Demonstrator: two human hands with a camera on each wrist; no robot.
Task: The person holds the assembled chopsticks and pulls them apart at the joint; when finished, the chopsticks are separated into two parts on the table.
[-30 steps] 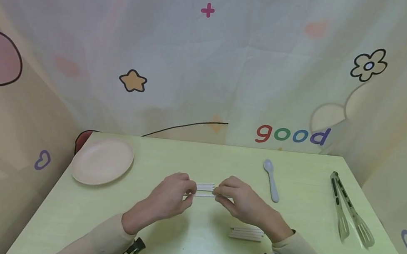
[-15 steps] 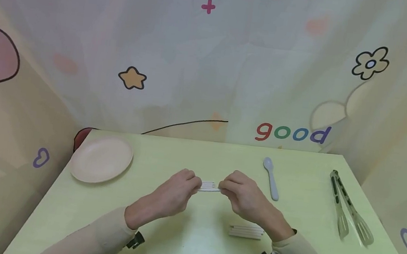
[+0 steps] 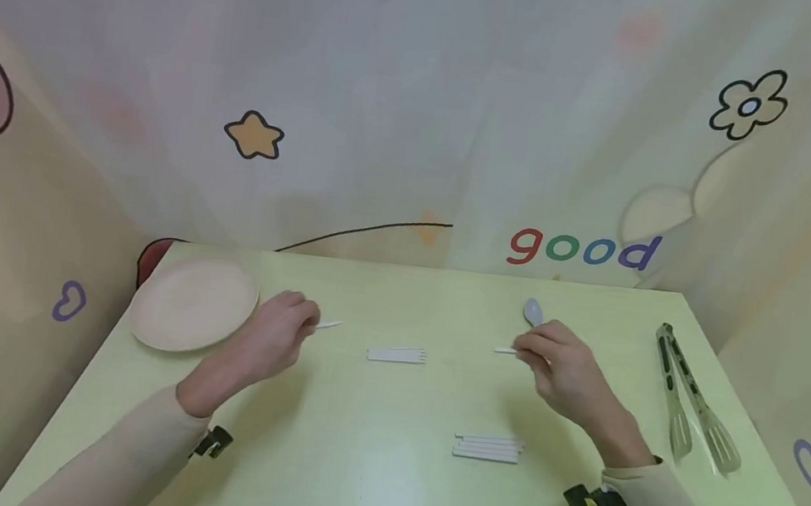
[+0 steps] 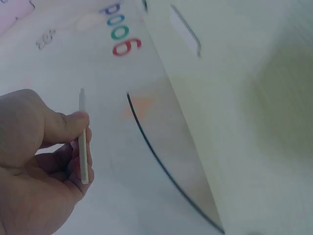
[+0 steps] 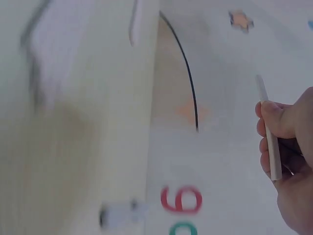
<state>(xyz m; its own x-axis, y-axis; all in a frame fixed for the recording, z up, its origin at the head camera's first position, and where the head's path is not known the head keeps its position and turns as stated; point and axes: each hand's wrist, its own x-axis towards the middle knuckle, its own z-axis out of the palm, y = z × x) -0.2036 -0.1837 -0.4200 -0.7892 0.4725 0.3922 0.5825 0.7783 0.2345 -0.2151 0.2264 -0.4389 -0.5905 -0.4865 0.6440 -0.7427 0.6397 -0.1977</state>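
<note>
In the head view my left hand (image 3: pixel 268 337) is raised at the left, near the plate, and pinches a short white stick (image 3: pixel 328 324). The left wrist view shows this white stick (image 4: pixel 83 156) between thumb and fingers. At the right, my right hand (image 3: pixel 567 376) pinches another short white stick (image 3: pixel 504 350); its length shows in the right wrist view as a pale stick (image 5: pixel 272 152). Between the hands, a row of several white sticks (image 3: pixel 396 355) lies on the table. Nearer me lies a second group of white sticks (image 3: pixel 487 448).
A pale round plate (image 3: pixel 194 304) sits at the table's far left. Behind my right hand lies a grey-blue spoon (image 3: pixel 533 311), its handle hidden. Metal tongs (image 3: pixel 696 403) lie at the right. A printed curtain (image 3: pixel 420 121) hangs past the table's back edge (image 3: pixel 448 271).
My hands, close together before with a white stick stretched between them, have moved apart to left and right. Each now holds a short white stick. The middle row of sticks is uncovered.
</note>
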